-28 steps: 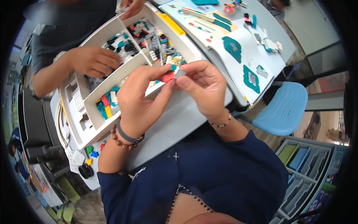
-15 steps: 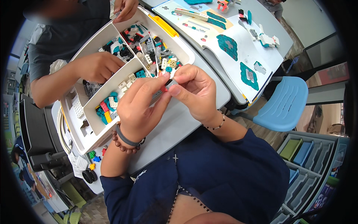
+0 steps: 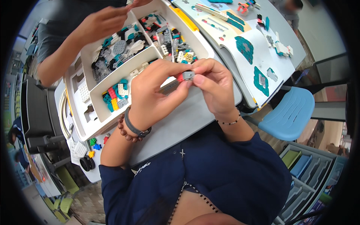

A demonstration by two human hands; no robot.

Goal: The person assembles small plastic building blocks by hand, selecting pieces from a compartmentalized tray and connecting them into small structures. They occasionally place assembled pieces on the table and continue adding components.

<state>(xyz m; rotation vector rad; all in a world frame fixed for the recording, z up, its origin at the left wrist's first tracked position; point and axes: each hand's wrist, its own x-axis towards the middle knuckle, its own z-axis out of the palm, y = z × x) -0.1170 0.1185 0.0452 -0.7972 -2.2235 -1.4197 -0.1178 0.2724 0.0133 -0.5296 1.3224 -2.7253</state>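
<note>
Above the near side of a white divided bin (image 3: 198,45), I hold a small grey and red building brick piece (image 3: 188,75) between both hands. My left hand (image 3: 153,90) pinches its red side between thumb and forefinger. From the right, the fingertips of my right hand (image 3: 217,84) close on the grey part. A round hole shows in the grey face; my fingers cover some of the piece. Loose bricks in several colours, such as a red brick (image 3: 112,93) and a yellow brick (image 3: 114,104), lie in the bin beyond my left hand.
Across the bin is another person's hand (image 3: 107,22). An open instruction booklet (image 3: 245,80) lies to the right, with a white brick build (image 3: 283,48) beside it. A blue chair (image 3: 288,114) stands at right. Black wheels (image 3: 87,163) and small coloured figures lie at the lower left.
My hands have moved slightly right, and the grey and red piece now shows more clearly between them. The other person's hand has lifted out of the bin and moved away.
</note>
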